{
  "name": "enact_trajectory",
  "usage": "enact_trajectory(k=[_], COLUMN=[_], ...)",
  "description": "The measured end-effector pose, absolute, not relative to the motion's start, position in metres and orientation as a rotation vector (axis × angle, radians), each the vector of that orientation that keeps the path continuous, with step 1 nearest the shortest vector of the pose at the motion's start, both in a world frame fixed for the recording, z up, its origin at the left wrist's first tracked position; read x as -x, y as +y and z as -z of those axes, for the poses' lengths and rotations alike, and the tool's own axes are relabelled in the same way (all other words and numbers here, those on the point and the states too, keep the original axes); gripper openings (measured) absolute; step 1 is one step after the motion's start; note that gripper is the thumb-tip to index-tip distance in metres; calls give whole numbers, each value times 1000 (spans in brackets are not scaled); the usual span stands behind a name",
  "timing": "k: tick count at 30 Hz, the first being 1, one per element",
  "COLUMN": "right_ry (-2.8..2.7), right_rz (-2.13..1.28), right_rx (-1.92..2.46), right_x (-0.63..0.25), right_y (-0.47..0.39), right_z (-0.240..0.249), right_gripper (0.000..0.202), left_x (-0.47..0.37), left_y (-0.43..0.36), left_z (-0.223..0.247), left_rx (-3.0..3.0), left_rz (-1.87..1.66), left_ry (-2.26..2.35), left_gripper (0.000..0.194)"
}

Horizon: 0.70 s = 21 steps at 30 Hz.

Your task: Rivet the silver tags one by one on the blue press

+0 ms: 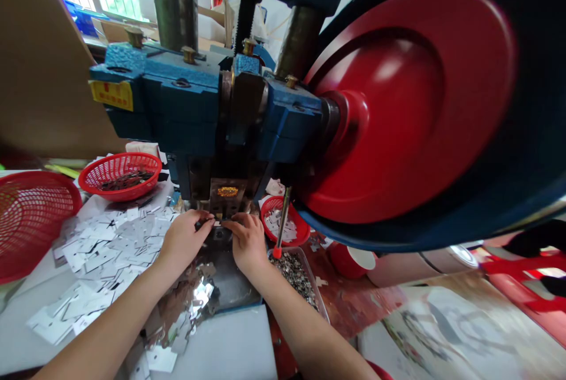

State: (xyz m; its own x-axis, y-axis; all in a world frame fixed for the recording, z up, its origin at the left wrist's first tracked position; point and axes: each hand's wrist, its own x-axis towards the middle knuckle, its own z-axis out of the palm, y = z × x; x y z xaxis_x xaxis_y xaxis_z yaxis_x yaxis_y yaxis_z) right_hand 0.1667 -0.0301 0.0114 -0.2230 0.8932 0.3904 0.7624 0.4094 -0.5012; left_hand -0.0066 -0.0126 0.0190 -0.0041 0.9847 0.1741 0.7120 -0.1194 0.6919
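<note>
My left hand (188,235) reaches to the foot of a blue punch press (177,105), its thumb and forefinger closed on the edge of a small metal plate (217,223). Opposite it, my right hand (247,241) has its fingers pinched at the plate's other side. Most of the plate is hidden by my fingers and lies right under the press's tooling (227,194). Left of my hands, flat silvery plates (119,244) lie in a loose heap. Shiny scraps and cut pieces (201,294) are scattered below my wrists.
A big red flywheel (411,108) fills the upper right. Red baskets (121,191) stand at left; a smaller red basket (298,232) with plates is right of the press. Beside my right forearm, a clear bin (316,291) holds small metal bits. A red-tipped rod (283,220) hangs there.
</note>
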Motion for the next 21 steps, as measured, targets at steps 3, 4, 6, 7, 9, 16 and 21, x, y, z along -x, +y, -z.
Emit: enact_trajectory(k=[3, 4, 6, 7, 9, 16, 21], right_ry=[-2072, -2092, -2148, -2180, -2242, -2280, -1775], right_rz=[-236, -215, -152, -116, -55, -103, -471], right_rx=[1439, 1451, 1465, 1468, 1467, 1405, 1324], right_x=[-167, -167, -167, -167, -167, -166, -189], right_y=[-29, -29, -29, -29, -29, -26, -37], right_z=[-14, -16, -18, -19, -21, -27, -14], right_gripper=[42, 41, 38, 36, 32, 32, 27], left_x=[9, 10, 12, 12, 12, 5, 20], left_y=[-8, -6, -2, 0, 3, 8, -2], left_z=[-14, -12, -9, -7, -3, 0, -12], left_rx=[-1917, -1926, -1933, -1933, -1930, -1875, -1762], left_rz=[-921, -924, -924, -923, -920, -923, -960], left_ry=[1734, 1726, 1703, 1685, 1626, 1458, 1596], left_gripper=[32, 31, 30, 29, 31, 34, 38])
